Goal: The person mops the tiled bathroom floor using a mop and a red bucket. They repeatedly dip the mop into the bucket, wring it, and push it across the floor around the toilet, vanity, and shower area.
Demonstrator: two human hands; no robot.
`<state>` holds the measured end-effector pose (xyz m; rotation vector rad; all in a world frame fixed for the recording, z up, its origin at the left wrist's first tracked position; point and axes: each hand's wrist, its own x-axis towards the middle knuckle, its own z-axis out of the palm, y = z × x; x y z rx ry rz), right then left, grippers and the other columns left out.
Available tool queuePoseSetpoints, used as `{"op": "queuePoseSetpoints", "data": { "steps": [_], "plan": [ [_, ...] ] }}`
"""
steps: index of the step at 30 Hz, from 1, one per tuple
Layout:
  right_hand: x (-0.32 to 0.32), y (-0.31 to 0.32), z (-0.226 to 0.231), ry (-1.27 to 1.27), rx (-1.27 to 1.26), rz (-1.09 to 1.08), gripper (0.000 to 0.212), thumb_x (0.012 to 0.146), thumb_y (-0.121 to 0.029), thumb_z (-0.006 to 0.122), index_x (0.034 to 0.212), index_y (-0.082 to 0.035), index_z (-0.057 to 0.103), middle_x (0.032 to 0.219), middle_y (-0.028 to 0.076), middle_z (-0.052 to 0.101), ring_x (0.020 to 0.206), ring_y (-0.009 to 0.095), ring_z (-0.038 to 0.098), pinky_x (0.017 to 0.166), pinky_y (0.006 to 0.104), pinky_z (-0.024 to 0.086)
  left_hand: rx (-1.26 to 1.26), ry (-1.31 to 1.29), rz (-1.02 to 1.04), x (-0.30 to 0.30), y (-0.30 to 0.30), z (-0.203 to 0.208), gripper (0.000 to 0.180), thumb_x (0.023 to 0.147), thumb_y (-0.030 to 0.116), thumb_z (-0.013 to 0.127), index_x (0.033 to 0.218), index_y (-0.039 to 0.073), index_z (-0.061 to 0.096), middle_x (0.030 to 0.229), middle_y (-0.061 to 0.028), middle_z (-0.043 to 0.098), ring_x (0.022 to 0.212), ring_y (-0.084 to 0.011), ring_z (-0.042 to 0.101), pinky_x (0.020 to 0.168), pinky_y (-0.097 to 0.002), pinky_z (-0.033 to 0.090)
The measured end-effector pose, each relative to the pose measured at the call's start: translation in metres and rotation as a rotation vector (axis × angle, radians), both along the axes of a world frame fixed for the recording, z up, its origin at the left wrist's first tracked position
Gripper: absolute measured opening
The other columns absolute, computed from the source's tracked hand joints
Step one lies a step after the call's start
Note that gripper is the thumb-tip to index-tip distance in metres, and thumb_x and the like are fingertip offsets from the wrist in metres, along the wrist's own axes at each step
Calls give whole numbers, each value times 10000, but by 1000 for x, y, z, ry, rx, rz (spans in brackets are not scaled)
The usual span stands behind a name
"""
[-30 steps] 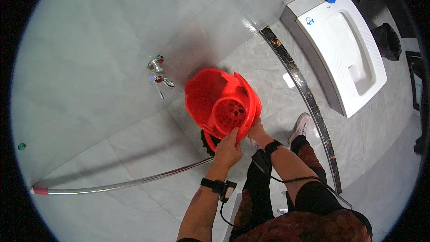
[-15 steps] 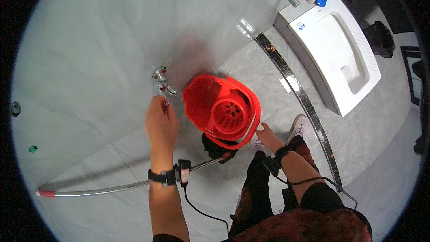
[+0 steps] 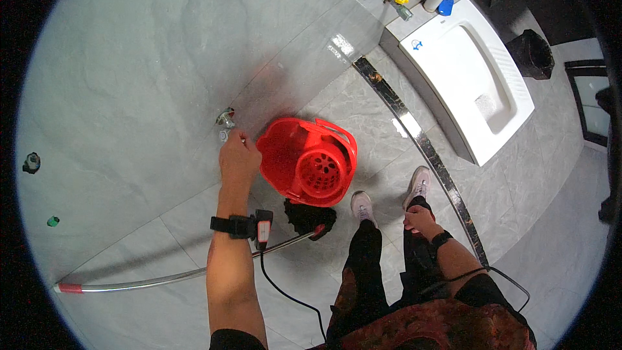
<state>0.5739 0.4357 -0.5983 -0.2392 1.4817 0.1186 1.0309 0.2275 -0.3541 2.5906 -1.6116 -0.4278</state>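
Observation:
My left hand [image 3: 240,159] is at the chrome tap [image 3: 225,122] on the wall, its fingers closed on the tap's front end and hiding the spout. Just right of that hand, a red mop bucket [image 3: 278,162] stands on the floor, with a round perforated wringer basket [image 3: 321,172] in it. The bucket's red handle [image 3: 346,139] lies against its far right rim. My right hand [image 3: 422,220] hangs by my right leg, away from the bucket, fingers curled with nothing visible in them.
A mop with a dark head [image 3: 304,217] and metal pole [image 3: 162,279] lies near the bucket, passing beneath my left forearm. A dark floor strip [image 3: 421,149] separates off a white squat toilet [image 3: 418,58] at right. Behind it stands a black bin [image 3: 532,55].
My right hand has let go of the bucket's handle and drawn back toward my leg. The handle has dropped to the far right rim. My left hand has come over the tap's spout.

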Motion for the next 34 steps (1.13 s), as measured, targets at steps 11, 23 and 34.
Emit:
{"op": "queuePoseSetpoints", "data": {
  "steps": [11,23,34],
  "plan": [
    [11,-12,57,96,-220,-84,228,878,-195,620,1037,-31,627,732,73,680,559,171,633,501,302,504,-34,391,-108,-20,-39,-36,362,896,114,544,1237,-7,543,1078,-232,655,953,-323,657,841,-397,505],
    [-25,-4,80,213,-283,102,349,825,-285,603,1083,-66,688,859,161,711,785,269,696,694,384,535,494,372,-55,-16,188,-13,355,873,154,589,1215,62,600,1054,-194,680,913,-322,667,814,-410,521],
    [-65,18,153,412,-485,393,355,790,-357,619,993,-87,730,968,191,711,943,355,678,832,432,528,645,399,-9,-3,305,41,435,855,219,634,1264,76,592,1176,-235,645,1055,-331,655,924,-433,508]
  ]
}}
